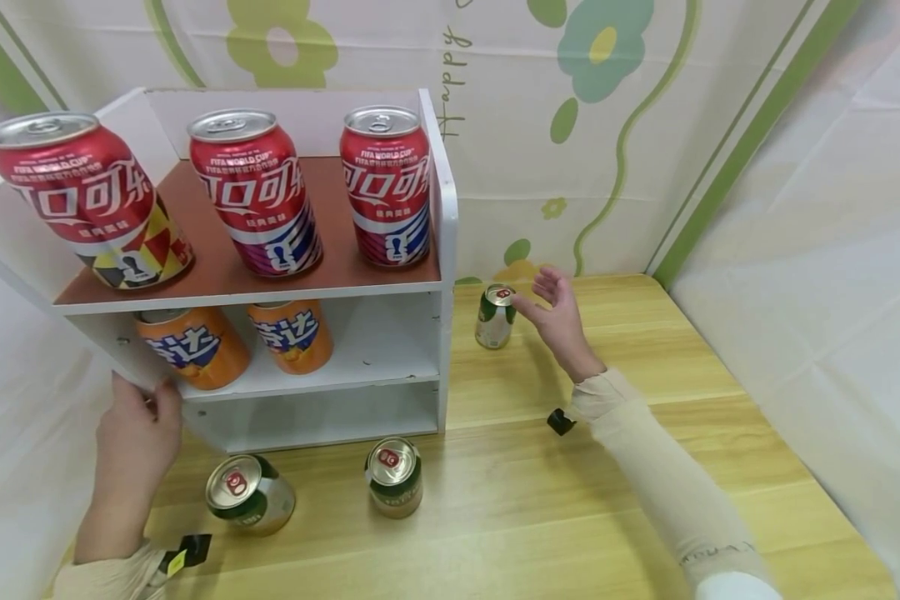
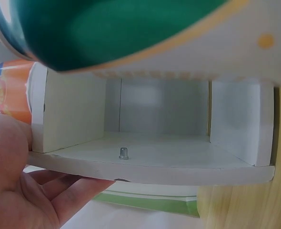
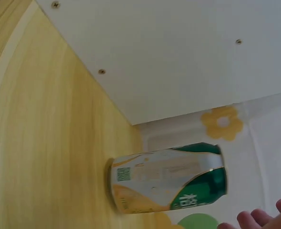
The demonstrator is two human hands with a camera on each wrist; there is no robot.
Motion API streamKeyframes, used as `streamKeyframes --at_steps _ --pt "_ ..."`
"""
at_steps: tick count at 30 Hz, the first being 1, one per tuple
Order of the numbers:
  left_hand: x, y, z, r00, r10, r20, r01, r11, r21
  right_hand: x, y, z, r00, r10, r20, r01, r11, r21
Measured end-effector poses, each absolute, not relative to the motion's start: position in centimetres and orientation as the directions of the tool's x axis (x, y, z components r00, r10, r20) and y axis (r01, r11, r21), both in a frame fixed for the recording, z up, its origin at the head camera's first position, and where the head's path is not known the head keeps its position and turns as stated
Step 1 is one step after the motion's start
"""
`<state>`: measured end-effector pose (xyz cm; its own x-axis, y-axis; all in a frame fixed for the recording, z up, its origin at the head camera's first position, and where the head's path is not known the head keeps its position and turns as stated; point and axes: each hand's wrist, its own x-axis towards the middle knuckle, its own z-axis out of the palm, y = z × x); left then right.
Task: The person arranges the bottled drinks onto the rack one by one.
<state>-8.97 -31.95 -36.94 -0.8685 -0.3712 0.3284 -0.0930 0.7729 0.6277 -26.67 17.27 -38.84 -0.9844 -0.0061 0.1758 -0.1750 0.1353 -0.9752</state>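
My left hand [image 1: 133,446] grips the left side panel of a white two-tier shelf [image 1: 322,298] low down, below the orange cans. In the left wrist view, its fingers [image 2: 76,198] lie on the panel's outer face. At the shelf's right, my right hand [image 1: 558,325] reaches out with fingers extended beside a green-and-white can [image 1: 492,323], holding nothing. This can [image 3: 169,179] stands upright on the table by the back curtain. Two similar cans, a left one [image 1: 253,496] and a right one [image 1: 394,479], stand before the shelf.
Three red cola cans [image 1: 257,196] stand on the brown top tier. Two orange soda cans [image 1: 292,336] are on the tier below. A patterned curtain [image 1: 510,167] hangs behind the wooden table [image 1: 540,517], and white cloth [image 1: 832,292] borders its right side.
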Motion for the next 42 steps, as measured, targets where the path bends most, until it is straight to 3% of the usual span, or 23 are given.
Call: streamKeyframes --at_steps 14,21,42 --pt "-8.9 -32.2 -37.0 -0.873 -0.357 0.331 -0.081 0.777 0.625 -28.8 15.2 -42.5 -0.997 0.009 0.074 -0.068 0.287 -0.955" --pt "-8.8 -32.0 -37.2 -0.865 -0.363 0.346 -0.077 0.779 0.623 -29.4 14.0 -44.4 -0.994 0.01 0.106 -0.094 0.38 -0.92" --pt "-9.1 -31.9 -37.1 -0.859 -0.365 0.359 -0.078 0.786 0.613 -30.1 12.1 -46.2 -0.976 0.071 0.204 -0.16 0.399 -0.903"
